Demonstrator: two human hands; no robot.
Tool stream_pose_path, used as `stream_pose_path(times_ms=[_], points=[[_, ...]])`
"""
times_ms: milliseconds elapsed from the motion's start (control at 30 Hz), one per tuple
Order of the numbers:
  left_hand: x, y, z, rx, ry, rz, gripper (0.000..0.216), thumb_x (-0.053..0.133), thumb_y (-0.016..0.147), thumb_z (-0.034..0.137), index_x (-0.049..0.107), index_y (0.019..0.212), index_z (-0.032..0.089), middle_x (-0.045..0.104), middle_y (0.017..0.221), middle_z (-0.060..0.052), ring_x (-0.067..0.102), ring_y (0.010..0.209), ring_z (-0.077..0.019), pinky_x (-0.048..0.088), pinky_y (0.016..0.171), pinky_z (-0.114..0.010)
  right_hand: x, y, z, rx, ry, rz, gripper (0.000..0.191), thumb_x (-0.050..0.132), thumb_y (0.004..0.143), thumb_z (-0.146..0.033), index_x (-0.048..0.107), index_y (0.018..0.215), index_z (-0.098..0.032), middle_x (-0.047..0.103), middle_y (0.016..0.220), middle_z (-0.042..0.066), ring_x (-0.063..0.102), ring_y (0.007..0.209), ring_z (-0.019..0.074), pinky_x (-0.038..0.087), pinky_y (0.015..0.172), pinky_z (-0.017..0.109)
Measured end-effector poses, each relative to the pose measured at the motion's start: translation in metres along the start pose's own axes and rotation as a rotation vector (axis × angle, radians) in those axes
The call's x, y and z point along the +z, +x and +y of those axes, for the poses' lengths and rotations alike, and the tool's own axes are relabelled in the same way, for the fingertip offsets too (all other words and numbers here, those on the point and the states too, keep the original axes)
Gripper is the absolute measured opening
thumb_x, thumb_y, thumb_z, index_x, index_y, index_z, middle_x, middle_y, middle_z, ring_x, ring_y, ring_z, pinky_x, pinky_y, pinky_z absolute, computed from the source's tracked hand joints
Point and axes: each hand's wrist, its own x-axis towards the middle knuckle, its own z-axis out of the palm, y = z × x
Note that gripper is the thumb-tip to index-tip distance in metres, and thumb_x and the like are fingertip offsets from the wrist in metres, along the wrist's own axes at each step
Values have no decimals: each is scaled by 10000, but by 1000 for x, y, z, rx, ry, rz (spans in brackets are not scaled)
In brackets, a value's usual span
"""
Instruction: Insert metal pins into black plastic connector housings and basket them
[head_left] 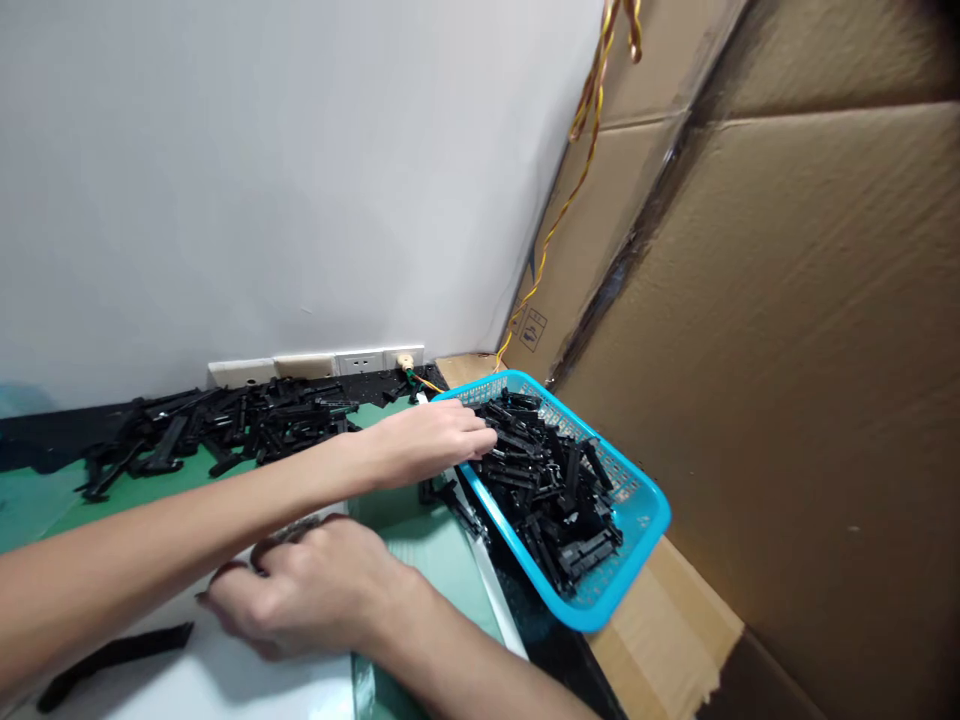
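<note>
My left hand [435,440] reaches across to the near left rim of a blue plastic basket [551,600], its fingers bent and close together over the black parts inside. Whatever those fingers hold, if anything, is hidden. Heaped in the basket are many small black plastic parts [555,480]. Below my left forearm, my right hand [315,590] is curled closed over a white sheet [247,690]; its grip hides what is in it. A long black strip [112,660] lies on that sheet, left of my right hand.
A pile of black plastic parts [225,425] covers the back of the green mat [442,580]. Wall sockets [360,363] with a plug stand behind it. A large cardboard box [787,350] rises on the right, and twisted yellow wire [555,220] hangs in the corner.
</note>
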Motion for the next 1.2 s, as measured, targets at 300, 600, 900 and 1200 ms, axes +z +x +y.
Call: stream_pose_path(times_ms=[300, 600, 900, 1200], points=[[-10, 12, -19, -138, -225, -124, 269, 535, 854, -28, 673, 933, 189, 670, 904, -62, 611, 839, -202, 479, 750, -335, -13, -6, -3, 84, -7, -13, 230, 455, 1089, -339, 611, 989, -203, 685, 817, 16, 676, 669, 180, 415, 513, 288], [-11, 14, -33, -38, 22, -119, 96, 619, 986, 177, 680, 912, 183, 687, 935, -111, 598, 817, -233, 436, 700, -386, -16, -4, 14, 591, 0, 0, 190, 529, 1043, -259, 691, 1115, -190, 774, 993, 88, 741, 819, 247, 394, 643, 291], [-62, -23, -15, -151, 110, 74, 239, 449, 1091, 243, 611, 1243, 154, 678, 994, -139, 611, 862, -255, 428, 763, -387, -30, 3, 15, 675, 389, -7, 215, 546, 1052, -298, 722, 1135, -206, 738, 907, 50, 662, 755, 202, 393, 689, 279], [-105, -176, 76, -864, -604, 320, 353, 519, 1045, 329, 625, 1321, 137, 576, 786, 1, 502, 690, -145, 396, 652, -271, -67, 1, 11, 405, 714, -365, 60, 739, 926, -184, 789, 927, -217, 571, 669, -35, 449, 601, 115, 309, 584, 237]])
